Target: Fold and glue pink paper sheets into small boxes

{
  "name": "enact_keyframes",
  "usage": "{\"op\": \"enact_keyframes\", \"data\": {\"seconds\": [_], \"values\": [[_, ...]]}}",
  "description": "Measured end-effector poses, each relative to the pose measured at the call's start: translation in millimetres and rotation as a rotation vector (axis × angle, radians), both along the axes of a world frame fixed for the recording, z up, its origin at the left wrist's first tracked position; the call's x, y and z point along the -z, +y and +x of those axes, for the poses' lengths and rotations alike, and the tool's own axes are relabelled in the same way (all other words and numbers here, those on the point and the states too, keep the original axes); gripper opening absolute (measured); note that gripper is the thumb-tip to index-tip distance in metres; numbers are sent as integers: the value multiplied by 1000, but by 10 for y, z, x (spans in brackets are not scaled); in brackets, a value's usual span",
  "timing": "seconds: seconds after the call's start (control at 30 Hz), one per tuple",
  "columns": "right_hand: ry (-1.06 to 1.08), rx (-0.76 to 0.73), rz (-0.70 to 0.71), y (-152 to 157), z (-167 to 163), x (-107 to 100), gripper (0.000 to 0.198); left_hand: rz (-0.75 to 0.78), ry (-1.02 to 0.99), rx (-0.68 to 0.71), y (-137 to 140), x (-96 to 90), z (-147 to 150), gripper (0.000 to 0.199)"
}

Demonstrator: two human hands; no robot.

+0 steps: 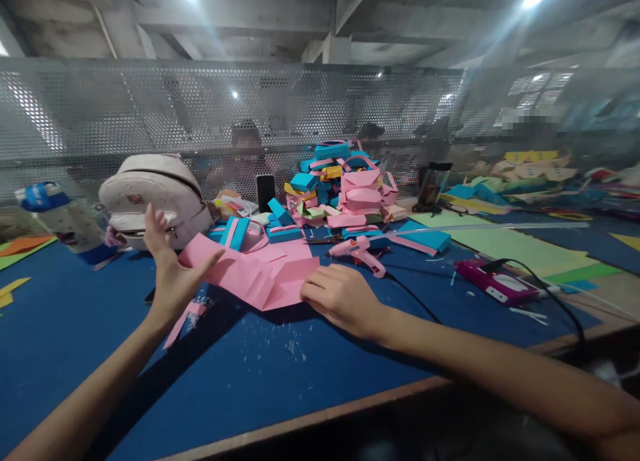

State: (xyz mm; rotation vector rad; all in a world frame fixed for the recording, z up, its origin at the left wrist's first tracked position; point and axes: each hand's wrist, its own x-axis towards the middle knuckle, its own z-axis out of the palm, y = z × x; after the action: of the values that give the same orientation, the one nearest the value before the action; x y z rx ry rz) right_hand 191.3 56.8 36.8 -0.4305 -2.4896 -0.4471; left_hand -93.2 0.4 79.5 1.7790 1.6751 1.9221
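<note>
Pink paper (245,282), folded: right hand (345,299) clamped on its edge, left hand (173,264) spread apart; light, even tension keeps creases true.

A patterned bottle (70,224) and a white backpack (133,189) stand near the far edge of the blue worktop (280,387), toward its left corner. Farther right along it are an upright phone (266,194) and a dark-lidded tumbler (434,186), before a perforated partition (165,107). A magenta box (493,284) lies toward the near right corner.
</note>
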Motion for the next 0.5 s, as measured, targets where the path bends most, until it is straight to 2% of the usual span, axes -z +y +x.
{"op": "enact_keyframes", "data": {"seconds": [0.03,0.07,0.13,0.17,0.23,0.3,0.37,0.5], "values": [[-12,-6,0,4,8,3,13,42,240,-50,-25,-72,-45,102],[-22,-12,1,8,13,5,14,-1,465,-13,-45,-137,-77,90],[-38,-22,9,16,15,-2,15,-206,811,131,-68,-229,-93,63],[-43,-27,13,19,13,-12,15,-361,893,214,-71,-256,-76,51],[-53,-38,11,22,7,-40,15,-669,916,341,-68,-272,2,39],[-63,-51,-7,23,0,-71,15,-876,874,410,-60,-256,114,35],[-68,-67,-31,22,-4,-93,14,-953,861,448,-52,-228,225,31],[-52,-120,-62,17,-8,-123,15,-964,824,498,-58,-201,360,22]]}}
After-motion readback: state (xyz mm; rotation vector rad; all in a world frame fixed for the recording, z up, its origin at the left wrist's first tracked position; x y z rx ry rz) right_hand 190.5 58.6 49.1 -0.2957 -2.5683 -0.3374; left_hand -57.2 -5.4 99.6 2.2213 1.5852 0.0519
